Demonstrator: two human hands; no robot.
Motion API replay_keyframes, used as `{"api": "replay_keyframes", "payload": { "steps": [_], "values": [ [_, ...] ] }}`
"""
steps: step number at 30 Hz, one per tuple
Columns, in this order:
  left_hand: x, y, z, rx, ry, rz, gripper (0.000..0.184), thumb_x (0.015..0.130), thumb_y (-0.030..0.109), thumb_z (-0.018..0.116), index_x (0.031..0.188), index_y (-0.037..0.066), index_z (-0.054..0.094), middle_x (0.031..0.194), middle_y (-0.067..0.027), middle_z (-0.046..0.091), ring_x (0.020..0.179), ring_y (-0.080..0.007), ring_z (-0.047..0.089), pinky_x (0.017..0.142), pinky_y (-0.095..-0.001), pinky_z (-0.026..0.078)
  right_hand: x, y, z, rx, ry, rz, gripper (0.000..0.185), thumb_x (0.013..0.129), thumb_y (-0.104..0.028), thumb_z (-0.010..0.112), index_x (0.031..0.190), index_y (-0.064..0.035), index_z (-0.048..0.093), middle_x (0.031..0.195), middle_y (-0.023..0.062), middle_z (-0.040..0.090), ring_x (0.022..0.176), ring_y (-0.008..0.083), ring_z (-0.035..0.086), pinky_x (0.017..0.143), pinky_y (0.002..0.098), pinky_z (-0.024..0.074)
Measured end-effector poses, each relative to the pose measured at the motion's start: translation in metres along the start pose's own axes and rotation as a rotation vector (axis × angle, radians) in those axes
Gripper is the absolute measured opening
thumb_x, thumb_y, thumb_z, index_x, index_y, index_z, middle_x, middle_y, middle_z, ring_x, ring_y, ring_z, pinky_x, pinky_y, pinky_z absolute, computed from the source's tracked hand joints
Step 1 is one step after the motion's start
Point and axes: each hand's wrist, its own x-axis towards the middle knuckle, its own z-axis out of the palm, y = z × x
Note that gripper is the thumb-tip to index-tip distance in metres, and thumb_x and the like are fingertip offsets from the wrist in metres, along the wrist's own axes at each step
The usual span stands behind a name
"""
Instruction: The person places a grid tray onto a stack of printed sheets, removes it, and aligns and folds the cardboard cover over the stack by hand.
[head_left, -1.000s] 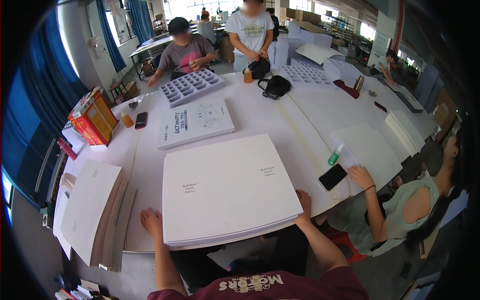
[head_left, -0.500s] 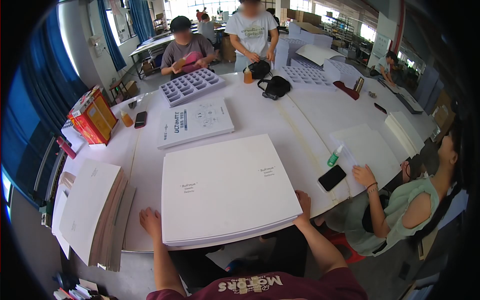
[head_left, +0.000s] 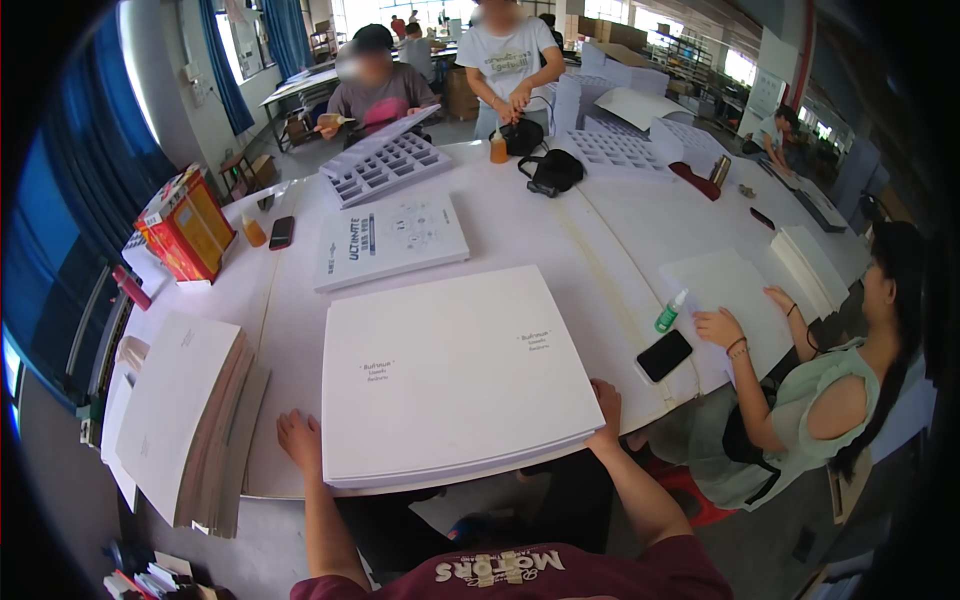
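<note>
A stack of large white printed sheets (head_left: 455,410) lies in front of me at the table's near edge, with small dark lettering on its top face. On its left side my left hand (head_left: 301,442) rests on the tabletop, fingers apart and holding nothing. My right hand (head_left: 605,412) lies along the right edge of the stack, fingers pointing forward; it touches or nearly touches the edge. Beyond the stack is a white box with "ULTIMATE" printed on it (head_left: 400,250). To the left stands a tall, leaning pile of printed sheets (head_left: 185,420).
On the right are a phone (head_left: 664,356), a green spray bottle (head_left: 671,311) and a seated co-worker (head_left: 810,400) with hands on pale sheets. A red-orange box (head_left: 187,228) stands at the left. Across the table, co-workers are near compartment trays (head_left: 390,172) and glue bottles (head_left: 498,148).
My hands and the stack stay in place. Across the table, the seated co-worker has a strip or panel lifted over the tray. The right-hand co-worker has leaned back, and both hands now show.
</note>
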Motion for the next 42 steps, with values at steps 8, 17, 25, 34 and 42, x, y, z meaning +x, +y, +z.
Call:
{"api": "replay_keyframes", "payload": {
  "steps": [8, 17, 25, 34, 42],
  "values": [
    [0.002, 0.0, 0.001, -0.004, -0.012, 0.0, 0.039, 0.087, 0.02, 0.064, 0.12, 0.001, 0.056, 0.13, -0.0267, 0.052, 0.127, -0.0417, 0.045, 0.105, -0.0515, 0.037, 0.0, 0.0, 0.001, 0.007, 0.0, 0.018, 0.032, 0.075, -0.02, 0.066, 0.101, -0.0021, 0.061, 0.111, 0.0133, 0.058, 0.105, 0.0316, 0.053, 0.087, 0.0438, 0.0397],
    [0.0, -0.002, 0.006, 0.01, 0.022, 0.004, 0.04, 0.086, 0.021, 0.065, 0.12, 0.001, 0.056, 0.131, -0.0257, 0.052, 0.126, -0.042, 0.045, 0.105, -0.0513, 0.037, 0.001, -0.006, -0.003, 0.054, 0.015, 0.061, 0.031, 0.076, -0.021, 0.065, 0.1, -0.0017, 0.06, 0.111, 0.0142, 0.058, 0.105, 0.0322, 0.053, 0.086, 0.0442, 0.0405],
    [0.002, -0.005, 0.009, 0.019, 0.006, 0.002, 0.041, 0.086, 0.021, 0.066, 0.121, 0.002, 0.056, 0.131, -0.026, 0.052, 0.126, -0.0419, 0.045, 0.105, -0.0516, 0.037, 0.001, -0.007, -0.004, 0.047, 0.037, 0.034, 0.031, 0.076, -0.021, 0.065, 0.1, -0.0018, 0.06, 0.109, 0.0143, 0.058, 0.103, 0.0329, 0.054, 0.085, 0.0454, 0.0404],
    [0.0, -0.008, 0.011, 0.009, 0.031, 0.006, 0.041, 0.085, 0.021, 0.067, 0.12, 0.002, 0.056, 0.132, -0.0264, 0.051, 0.126, -0.0423, 0.045, 0.105, -0.0515, 0.037, 0.001, -0.005, -0.001, 0.05, 0.017, 0.025, 0.032, 0.076, -0.021, 0.066, 0.101, -0.0029, 0.059, 0.109, 0.0126, 0.058, 0.103, 0.0318, 0.054, 0.085, 0.0449, 0.0405],
    [0.001, -0.003, 0.006, 0.004, 0.012, -0.006, 0.041, 0.085, 0.021, 0.066, 0.121, 0.003, 0.057, 0.131, -0.0259, 0.052, 0.127, -0.0426, 0.045, 0.106, -0.0515, 0.036, 0.002, -0.006, -0.001, 0.006, 0.037, -0.019, 0.031, 0.077, -0.021, 0.065, 0.101, -0.0035, 0.058, 0.109, 0.0119, 0.058, 0.102, 0.031, 0.054, 0.085, 0.0449, 0.0406]
  ]
}}
